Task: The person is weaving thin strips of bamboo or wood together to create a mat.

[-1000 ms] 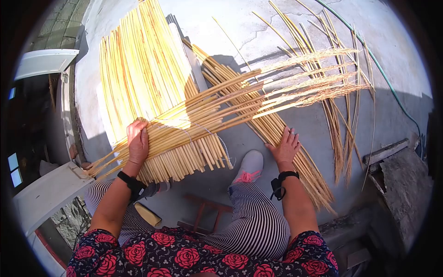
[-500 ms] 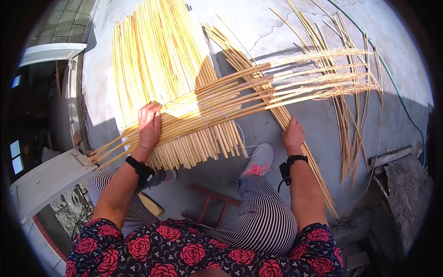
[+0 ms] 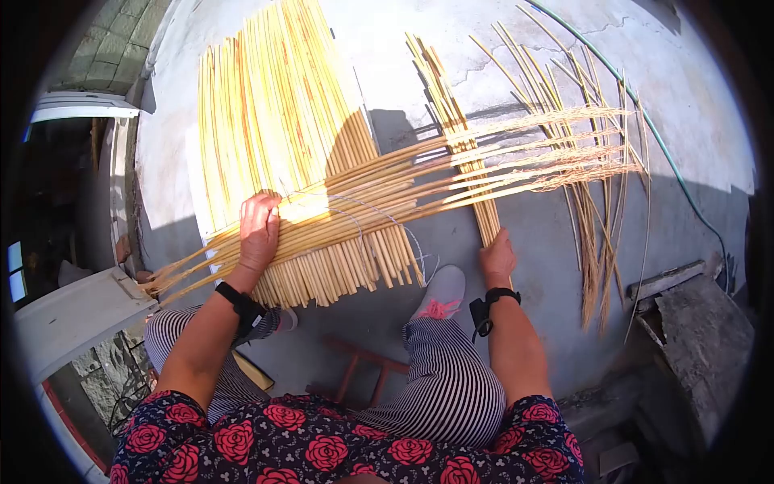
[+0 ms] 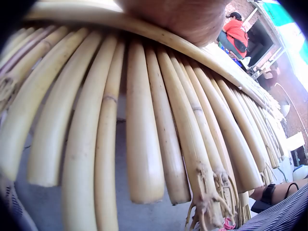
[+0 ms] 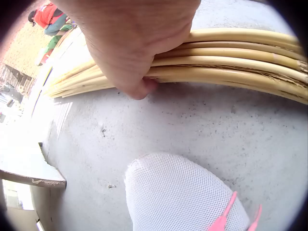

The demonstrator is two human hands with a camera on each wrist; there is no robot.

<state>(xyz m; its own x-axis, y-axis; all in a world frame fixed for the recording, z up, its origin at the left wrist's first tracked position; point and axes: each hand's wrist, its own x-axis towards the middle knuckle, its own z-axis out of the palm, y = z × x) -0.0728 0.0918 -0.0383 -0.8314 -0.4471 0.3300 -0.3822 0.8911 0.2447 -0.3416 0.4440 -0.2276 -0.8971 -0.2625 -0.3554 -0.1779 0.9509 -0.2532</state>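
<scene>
Two holds: L hand (image 3: 260, 230) clasps long tan feathery-tipped stalks (image 3: 355, 208); R hand (image 3: 497, 258) grips straw-coloured cane bundle (image 3: 486, 218). Lifting bundle poss. snags overlying stalks.

feathery-tipped tan stalks (image 3: 322, 219) laid crosswise over a row of yellow canes (image 3: 266, 113), slim bundle (image 3: 487, 216) alongside

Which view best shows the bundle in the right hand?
Head view: it shows most of the bundle, passing under the spread stalks. Right wrist shows one section close up by the right hand; left wrist, nothing definite.
</scene>
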